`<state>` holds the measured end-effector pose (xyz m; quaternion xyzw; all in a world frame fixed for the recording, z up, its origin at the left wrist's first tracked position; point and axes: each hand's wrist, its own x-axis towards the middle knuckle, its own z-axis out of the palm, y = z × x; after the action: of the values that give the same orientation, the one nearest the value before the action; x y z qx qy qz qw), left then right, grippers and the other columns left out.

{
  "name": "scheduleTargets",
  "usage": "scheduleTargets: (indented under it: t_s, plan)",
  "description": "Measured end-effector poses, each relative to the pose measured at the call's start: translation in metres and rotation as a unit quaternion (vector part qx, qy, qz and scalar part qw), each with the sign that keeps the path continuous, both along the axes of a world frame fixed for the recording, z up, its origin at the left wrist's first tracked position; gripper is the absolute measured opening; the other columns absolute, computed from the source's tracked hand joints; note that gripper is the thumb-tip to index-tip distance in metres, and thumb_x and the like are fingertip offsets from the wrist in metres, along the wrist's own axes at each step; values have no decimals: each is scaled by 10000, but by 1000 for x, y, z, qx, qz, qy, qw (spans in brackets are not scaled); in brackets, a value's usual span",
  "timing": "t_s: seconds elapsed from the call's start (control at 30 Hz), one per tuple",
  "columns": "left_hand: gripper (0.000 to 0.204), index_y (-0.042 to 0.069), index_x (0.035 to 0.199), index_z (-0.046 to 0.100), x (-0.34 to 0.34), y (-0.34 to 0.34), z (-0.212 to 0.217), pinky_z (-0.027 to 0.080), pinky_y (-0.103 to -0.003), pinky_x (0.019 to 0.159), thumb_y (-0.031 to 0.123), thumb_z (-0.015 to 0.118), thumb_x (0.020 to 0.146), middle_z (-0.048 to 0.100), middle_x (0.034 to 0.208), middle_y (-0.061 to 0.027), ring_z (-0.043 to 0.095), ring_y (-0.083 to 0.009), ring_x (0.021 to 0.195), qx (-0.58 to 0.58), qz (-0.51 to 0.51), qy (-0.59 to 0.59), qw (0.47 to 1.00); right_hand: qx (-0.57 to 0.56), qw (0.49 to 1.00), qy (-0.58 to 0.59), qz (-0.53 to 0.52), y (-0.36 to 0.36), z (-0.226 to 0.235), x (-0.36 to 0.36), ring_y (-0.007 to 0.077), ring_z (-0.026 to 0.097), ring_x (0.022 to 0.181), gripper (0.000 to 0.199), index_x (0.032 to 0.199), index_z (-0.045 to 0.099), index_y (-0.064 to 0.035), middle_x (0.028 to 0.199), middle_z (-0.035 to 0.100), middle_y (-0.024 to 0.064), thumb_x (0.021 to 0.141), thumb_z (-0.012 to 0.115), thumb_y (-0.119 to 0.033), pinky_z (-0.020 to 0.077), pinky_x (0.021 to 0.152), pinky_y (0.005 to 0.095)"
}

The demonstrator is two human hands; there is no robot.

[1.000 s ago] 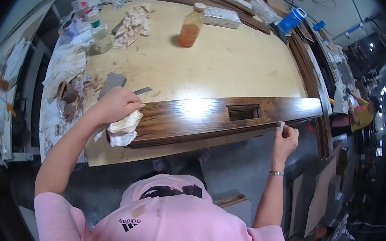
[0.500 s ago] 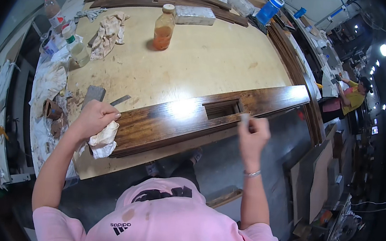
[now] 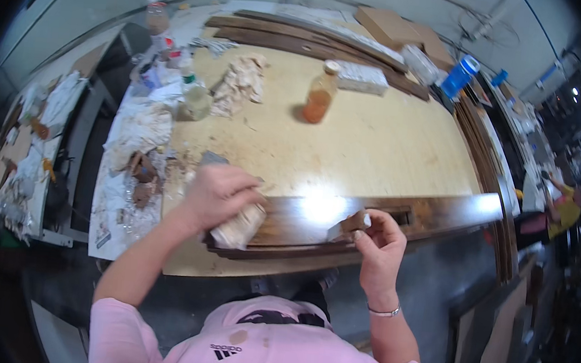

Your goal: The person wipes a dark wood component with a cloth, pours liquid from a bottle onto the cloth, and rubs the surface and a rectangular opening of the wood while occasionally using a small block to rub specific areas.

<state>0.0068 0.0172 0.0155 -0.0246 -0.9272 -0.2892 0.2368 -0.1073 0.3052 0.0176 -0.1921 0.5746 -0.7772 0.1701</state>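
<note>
Dark-stained board (image 3: 441, 213) along the table's (image 3: 377, 148) near edge looks glossy, largely coated; left hand (image 3: 216, 192) presses a rag (image 3: 239, 224), right hand (image 3: 379, 242) pinches a small pad (image 3: 355, 223).

On the far side of the table (image 3: 391, 149) stands an amber bottle (image 3: 318, 100) with a pale cap. Just right of the bottle lies a flat whitish pack (image 3: 361, 78). Further right of it, near the table's far right corner, lies a clear bag (image 3: 419, 63), and beside that stands a blue bottle (image 3: 460, 76) with a white cap. Beyond them lie two brown cardboard boxes (image 3: 396, 29). Left of the amber bottle stands a clear bottle (image 3: 194, 95) with a green cap; at the far left corner, a red-capped jar (image 3: 156, 17).
</note>
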Motion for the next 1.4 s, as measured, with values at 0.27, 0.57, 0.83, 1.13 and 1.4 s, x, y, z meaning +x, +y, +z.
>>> scheduleTargets:
  t_s: [0.27,0.57,0.83,1.13,1.4]
  plan:
    - [315,6,995,703,53,33,20,536,-342,679,145,801,730,709,873,-128,682,-295,739,139,42,33,989,-43,979,-95,174,-73,2,40,130,632,944,261,1108,640,56,1048,666,85,852,694,59,533,840,267]
    - [276,15,1030,717,109,-90,-92,534,-400,795,157,752,796,722,993,-164,692,-334,905,17,438,-259,861,137,964,88,208,-85,-30,55,104,632,873,113,961,661,38,988,638,49,851,672,64,507,792,215]
    - [263,-35,1088,673,81,-12,8,491,-301,844,186,595,969,680,1000,-86,632,-162,938,311,276,86,905,30,977,-14,210,-94,-11,63,166,604,1062,350,1234,578,-43,1135,607,62,934,651,-206,490,952,341]
    - [282,48,1099,687,22,-19,-12,507,-403,851,239,555,940,695,1033,-181,656,-351,954,73,87,-65,991,8,991,-48,126,-84,37,22,193,685,763,252,1105,600,17,946,689,151,860,547,37,586,705,316]
    - [291,47,904,656,0,-17,-40,480,-524,706,289,505,963,653,810,-235,618,-455,792,56,89,-207,973,249,735,628,65,-103,-43,74,337,591,1030,528,1140,645,-54,1137,608,136,661,804,-209,496,861,436]
